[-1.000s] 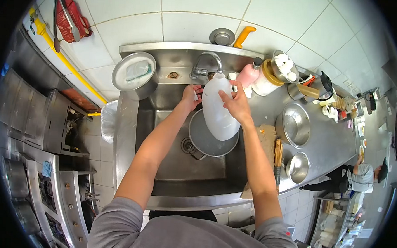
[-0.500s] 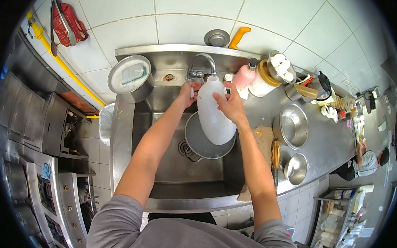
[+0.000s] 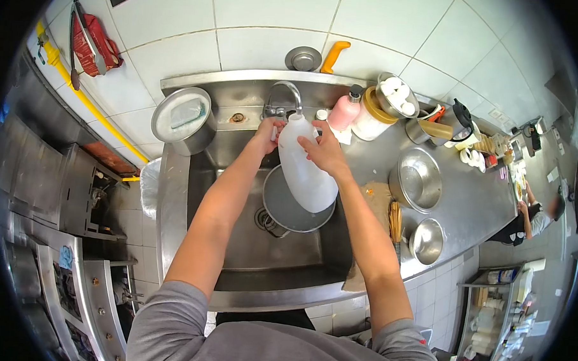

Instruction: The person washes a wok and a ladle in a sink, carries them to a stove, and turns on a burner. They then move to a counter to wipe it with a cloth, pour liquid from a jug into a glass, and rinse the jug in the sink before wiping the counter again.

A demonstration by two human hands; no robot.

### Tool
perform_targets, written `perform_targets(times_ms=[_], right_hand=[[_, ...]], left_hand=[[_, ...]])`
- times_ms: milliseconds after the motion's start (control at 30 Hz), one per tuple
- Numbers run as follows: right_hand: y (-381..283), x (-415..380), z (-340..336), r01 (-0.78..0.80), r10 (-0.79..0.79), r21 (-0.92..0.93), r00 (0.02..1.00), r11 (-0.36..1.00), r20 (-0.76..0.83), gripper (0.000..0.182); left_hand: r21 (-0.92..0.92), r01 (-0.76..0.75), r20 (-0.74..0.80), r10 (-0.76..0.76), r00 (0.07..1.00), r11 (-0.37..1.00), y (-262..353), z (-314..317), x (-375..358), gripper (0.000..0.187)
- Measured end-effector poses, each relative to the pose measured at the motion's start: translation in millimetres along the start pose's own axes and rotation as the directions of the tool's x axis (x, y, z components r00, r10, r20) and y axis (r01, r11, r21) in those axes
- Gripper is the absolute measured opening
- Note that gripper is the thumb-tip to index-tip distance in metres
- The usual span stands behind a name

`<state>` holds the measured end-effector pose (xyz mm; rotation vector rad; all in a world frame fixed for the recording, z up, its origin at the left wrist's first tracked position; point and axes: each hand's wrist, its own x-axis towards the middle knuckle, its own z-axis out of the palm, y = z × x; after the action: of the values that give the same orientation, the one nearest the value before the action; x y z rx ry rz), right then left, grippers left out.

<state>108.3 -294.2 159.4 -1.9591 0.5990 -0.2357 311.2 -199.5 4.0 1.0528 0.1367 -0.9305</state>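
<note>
A translucent white plastic bottle (image 3: 307, 175) hangs tilted over the sink, its open mouth just below the spout of the faucet (image 3: 291, 94). My right hand (image 3: 325, 148) is closed around the bottle's upper part, thumb across the front. My left hand (image 3: 266, 136) is beside the bottle's neck at the faucet's base. Its fingers are curled, with a small white piece showing at the fingertips that I cannot identify. Under the bottle, a round grey pan (image 3: 282, 202) sits in the metal sink (image 3: 267, 253).
A lidded metal pot (image 3: 195, 129) stands left of the sink. Rightward are a pink pump bottle (image 3: 344, 112), a tub (image 3: 371, 120), a bowl of eggs (image 3: 397, 95), two metal bowls (image 3: 418, 178), a whisk (image 3: 396, 224) and a brown cloth (image 3: 361, 272). Another person (image 3: 536, 221) works far right.
The whole view has shifted slightly, with the scene sliding left. Both hands keep their places at the bottle, which stays below the spout. The far person's posture has changed a little.
</note>
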Motion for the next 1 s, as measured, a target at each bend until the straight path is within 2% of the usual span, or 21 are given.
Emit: perform_targets(times_ms=[33, 133, 267, 367, 467, 533, 633, 667, 767, 800, 867, 900, 933, 1000], right_hand=[[-0.1, -0.5, -0.4, 0.005, -0.005, 0.007, 1.000, 1.000, -0.003, 0.063], [2.3, -3.8, 0.1, 0.019, -0.018, 0.036, 1.000, 0.999, -0.025, 0.061], [13.8, -24.1, 1.8, 0.057, -0.044, 0.146, 0.995, 0.988, -0.093, 0.059], [23.5, -50.6, 0.4, 0.078, -0.032, 0.288, 0.987, 0.954, -0.159, 0.058], [32.9, -74.9, -1.2, 0.093, 0.001, 0.426, 0.976, 0.900, -0.217, 0.057], [35.5, -83.9, 1.7, 0.152, -0.019, 0.467, 0.961, 0.871, -0.277, 0.057], [26.8, -96.4, 10.4, 0.389, -0.249, 0.243, 0.854, 0.889, -0.457, 0.057], [20.7, -104.0, 11.3, 0.321, -0.171, 0.309, 0.887, 0.895, -0.428, 0.057], [1.6, -131.8, 14.8, 0.095, 0.072, 0.493, 0.949, 0.865, -0.308, 0.056], [8.7, -130.8, 15.4, 0.105, 0.049, 0.336, 0.906, 0.936, -0.420, 0.053], [2.7, -130.4, 29.2, 0.349, -0.280, 0.085, 0.855, 0.933, -0.437, 0.051], [-6.0, -133.7, 38.1, 0.469, -0.442, -0.039, 0.798, 0.882, -0.409, 0.050], [-24.4, -146.4, 46.2, 0.380, -0.301, 0.111, 0.853, 0.918, -0.427, 0.051], [-15.8, -153.8, 43.0, 0.304, -0.102, 0.397, 0.885, 0.866, -0.454, 0.053]], left_hand=[[0.014, 0.007, 0.005, -0.007, 1.000, 1.000, 2.5, -0.6, -3.0, 0.020], [0.004, -0.068, -0.130, 0.068, 0.989, 0.998, 18.9, 5.6, -7.6, 0.026], [-0.095, -0.158, -0.040, 0.155, 0.987, 0.983, 39.7, 12.6, -38.1, 0.037], [-0.110, -0.211, 0.041, 0.216, 0.975, 0.971, 34.3, -1.4, -68.9, 0.037], [0.045, -0.087, 0.004, 0.087, 0.996, 0.995, 14.2, -47.2, -100.6, 0.023], [0.181, -0.059, -0.018, 0.063, 0.998, 0.982, -10.3, -85.6, -142.8, 0.014], [0.338, -0.072, -0.046, 0.093, 0.995, 0.938, -42.4, -133.3, -238.5, 0.018], [0.410, -0.055, -0.042, 0.079, 0.996, 0.910, -52.2, -153.3, -264.0, 0.022], [0.316, -0.083, -0.040, 0.101, 0.994, 0.945, -73.4, -184.4, -339.4, 0.028], [0.343, -0.043, -0.083, 0.076, 0.994, 0.938, -74.5, -191.1, -363.0, 0.030], [0.385, 0.014, -0.157, 0.051, 0.986, 0.923, -74.7, -200.2, -397.3, 0.034], [0.386, -0.015, -0.148, 0.078, 0.986, 0.922, -79.8, -211.0, -405.3, 0.035], [0.394, -0.038, -0.142, 0.102, 0.985, 0.919, -84.9, -225.1, -414.3, 0.035], [0.446, -0.088, -0.133, 0.163, 0.978, 0.891, -86.2, -242.2, -429.3, 0.037]])
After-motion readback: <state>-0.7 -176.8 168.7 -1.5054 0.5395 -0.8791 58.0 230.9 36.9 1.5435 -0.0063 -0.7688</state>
